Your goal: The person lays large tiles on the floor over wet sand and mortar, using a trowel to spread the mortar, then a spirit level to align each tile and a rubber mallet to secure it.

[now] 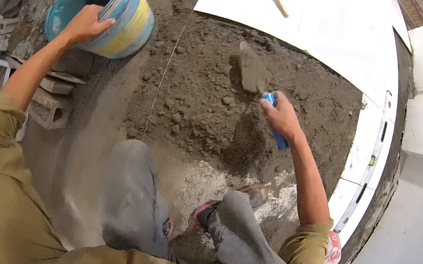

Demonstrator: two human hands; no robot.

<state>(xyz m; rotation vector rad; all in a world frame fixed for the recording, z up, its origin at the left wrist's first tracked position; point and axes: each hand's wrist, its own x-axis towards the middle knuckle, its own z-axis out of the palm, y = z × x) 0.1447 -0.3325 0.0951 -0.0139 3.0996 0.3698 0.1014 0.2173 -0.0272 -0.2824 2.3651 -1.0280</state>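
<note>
The right hand (281, 116) is gripping a blue-handled steel trowel (254, 75), its blade lying up-left of the closed fingers on the grey mortar bed (200, 96), while the left hand (85, 24) is clasping the rim of a tilted blue-and-yellow plastic bucket (123, 22) left of that bed.

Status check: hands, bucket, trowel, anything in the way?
Left hand grips bucket rim, tilted. Right hand holds trowel over mortar bed. String line crosses bed.

Blue bucket (110, 6) with a yellow band, tilted, mouth open, at ten o'clock. Blue-handled trowel (257, 78), blade mortar-caked, at centre, one o'clock.
</note>
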